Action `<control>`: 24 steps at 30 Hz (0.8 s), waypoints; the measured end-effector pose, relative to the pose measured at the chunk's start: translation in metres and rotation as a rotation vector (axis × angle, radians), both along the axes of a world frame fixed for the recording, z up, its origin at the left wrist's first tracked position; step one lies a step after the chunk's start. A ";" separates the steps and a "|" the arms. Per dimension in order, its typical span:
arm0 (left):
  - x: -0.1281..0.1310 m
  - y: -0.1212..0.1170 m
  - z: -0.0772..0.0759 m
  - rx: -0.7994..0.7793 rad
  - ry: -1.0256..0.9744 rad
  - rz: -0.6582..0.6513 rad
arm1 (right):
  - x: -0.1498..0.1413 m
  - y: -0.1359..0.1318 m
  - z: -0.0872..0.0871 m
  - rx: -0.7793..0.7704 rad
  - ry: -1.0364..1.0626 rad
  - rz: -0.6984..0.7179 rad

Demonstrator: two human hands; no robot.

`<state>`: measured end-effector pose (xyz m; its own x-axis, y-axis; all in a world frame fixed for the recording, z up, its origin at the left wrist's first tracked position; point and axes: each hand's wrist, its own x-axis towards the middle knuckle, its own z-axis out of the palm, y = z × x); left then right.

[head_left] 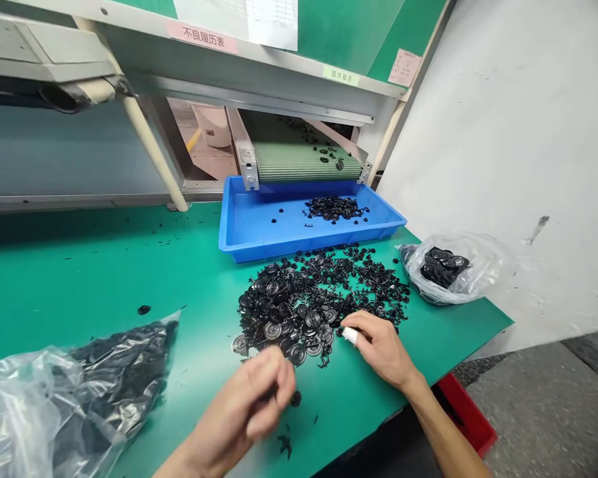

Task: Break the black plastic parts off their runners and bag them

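Black plastic parts heaped on green table just in front of blue tray, right hand at heap's near edge, left hand curled nearer camera, can't tell if either grips anything.

1. A green tabletop carries everything here.
2. A blue tray sits at its back.
3. In front of the tray spreads a loose heap of black parts, round discs mostly toward the left.
4. A clear bag of dark pieces lies front left; an open bag of black discs stands near the right edge.
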<state>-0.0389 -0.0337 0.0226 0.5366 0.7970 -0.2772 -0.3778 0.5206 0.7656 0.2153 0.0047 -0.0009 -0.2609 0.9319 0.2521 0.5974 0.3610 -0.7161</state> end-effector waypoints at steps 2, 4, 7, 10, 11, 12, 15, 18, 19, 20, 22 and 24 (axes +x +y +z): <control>0.005 -0.010 -0.003 0.188 0.143 -0.280 | -0.005 0.006 0.003 0.025 -0.036 -0.039; 0.011 -0.015 -0.005 0.455 0.327 -0.482 | -0.011 0.011 0.005 0.043 -0.093 -0.070; 0.021 -0.014 -0.009 0.804 0.553 -0.567 | -0.022 0.020 0.011 0.037 -0.267 -0.045; 0.030 -0.003 -0.016 0.850 0.638 -0.406 | -0.031 0.031 0.020 -0.016 -0.483 -0.032; 0.032 0.001 -0.018 0.800 0.648 -0.317 | -0.034 0.034 0.022 -0.026 -0.537 -0.027; 0.034 0.005 -0.019 0.733 0.654 -0.218 | -0.036 0.037 0.024 -0.027 -0.572 -0.020; 0.039 0.015 -0.017 0.543 0.634 0.068 | -0.038 0.042 0.022 0.000 -0.558 -0.008; 0.040 0.021 -0.011 0.446 0.527 0.260 | -0.034 0.043 0.013 0.042 -0.413 -0.022; 0.040 0.023 -0.009 0.414 0.465 0.304 | -0.031 0.044 0.010 0.060 -0.344 -0.027; 0.040 0.025 -0.007 0.378 0.398 0.345 | -0.029 0.044 0.007 0.078 -0.264 -0.036; 0.039 0.029 -0.004 0.298 0.268 0.415 | -0.025 0.044 0.002 0.084 -0.082 -0.060; 0.037 0.034 -0.002 0.215 0.170 0.474 | -0.022 0.045 -0.002 0.033 0.118 -0.077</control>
